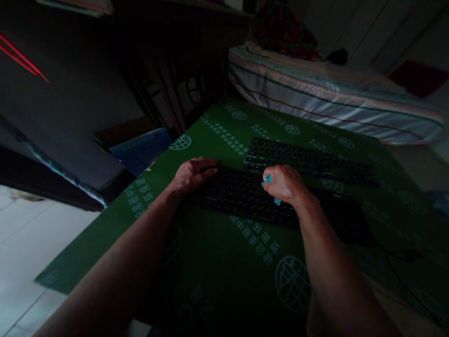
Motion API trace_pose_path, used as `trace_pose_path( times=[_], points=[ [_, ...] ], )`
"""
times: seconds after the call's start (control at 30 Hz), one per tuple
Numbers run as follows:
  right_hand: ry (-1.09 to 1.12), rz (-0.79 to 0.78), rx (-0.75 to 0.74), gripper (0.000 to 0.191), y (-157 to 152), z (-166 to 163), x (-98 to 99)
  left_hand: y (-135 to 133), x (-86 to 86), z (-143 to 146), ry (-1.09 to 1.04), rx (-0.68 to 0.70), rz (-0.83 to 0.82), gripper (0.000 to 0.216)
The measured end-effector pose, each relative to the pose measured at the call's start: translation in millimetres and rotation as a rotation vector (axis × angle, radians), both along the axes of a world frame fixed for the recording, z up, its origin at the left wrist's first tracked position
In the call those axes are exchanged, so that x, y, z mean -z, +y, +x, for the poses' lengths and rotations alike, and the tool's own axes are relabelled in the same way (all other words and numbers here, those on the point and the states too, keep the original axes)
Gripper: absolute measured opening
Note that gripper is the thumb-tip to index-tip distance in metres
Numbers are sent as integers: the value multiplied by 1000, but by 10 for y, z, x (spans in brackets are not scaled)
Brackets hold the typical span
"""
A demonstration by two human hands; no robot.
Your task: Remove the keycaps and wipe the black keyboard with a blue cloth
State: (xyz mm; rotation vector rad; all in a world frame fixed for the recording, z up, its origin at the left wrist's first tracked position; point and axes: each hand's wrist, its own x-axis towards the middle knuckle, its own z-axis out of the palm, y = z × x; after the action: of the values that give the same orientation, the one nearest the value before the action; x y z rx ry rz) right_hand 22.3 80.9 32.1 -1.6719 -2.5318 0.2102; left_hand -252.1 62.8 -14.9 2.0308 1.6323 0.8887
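Observation:
A black keyboard base point(245, 189) without its keycaps lies on the green board. My left hand point(196, 174) grips its far left corner, thumb and fingers at the edge. Over the middle of the base, my right hand point(283, 182) is closed on a small turquoise thing point(277, 201). Bits of it show between the fingers and below the palm; its kind is hidden. Just beyond the base, loose black keycaps point(291, 154) are laid out in rows like a keyboard.
The green printed board point(224, 262) forms the work surface. A cable point(396, 271) trails from the base's right end. Behind stands a bed with a striped sheet point(298, 93). At the left, a blue flat object point(140, 150) is beside the board, above the white tiled floor point(17, 243).

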Motion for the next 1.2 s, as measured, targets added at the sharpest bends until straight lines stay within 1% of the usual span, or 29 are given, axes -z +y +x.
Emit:
trace_pose_path(
  times=[0.23, 0.37, 0.47, 0.6, 0.7, 0.8, 1.03, 1.1, 1.2],
  points=[
    [250, 116, 120, 16, 17, 96, -114, 7, 24, -11, -21, -11, -4, 54],
    [343, 103, 112, 14, 33, 143, -131, 21, 39, -18, 9, -14, -4, 54],
    [321, 33, 87, 14, 99, 159, -125, 37, 50, -24, 32, -6, 9, 57],
    [256, -101, -20, 13, 182, 172, -160, 52, 62, -32, 46, -3, 25, 57],
    [211, -143, -74, 13, 163, 202, -167, 49, 56, -30, 44, 2, 25, 55],
    [172, -132, -84, 13, 82, 252, -109, 42, 47, -25, 35, 6, 27, 55],
    [144, -49, -46, 13, -50, 297, 63, 35, 49, -28, 34, -17, 10, 55],
    [149, -11, -65, 13, -52, 294, 94, 28, 42, -27, 37, -16, 7, 57],
    [163, 45, -141, 13, -37, 292, 142, 17, 26, -22, 35, -12, 8, 59]
  ],
)
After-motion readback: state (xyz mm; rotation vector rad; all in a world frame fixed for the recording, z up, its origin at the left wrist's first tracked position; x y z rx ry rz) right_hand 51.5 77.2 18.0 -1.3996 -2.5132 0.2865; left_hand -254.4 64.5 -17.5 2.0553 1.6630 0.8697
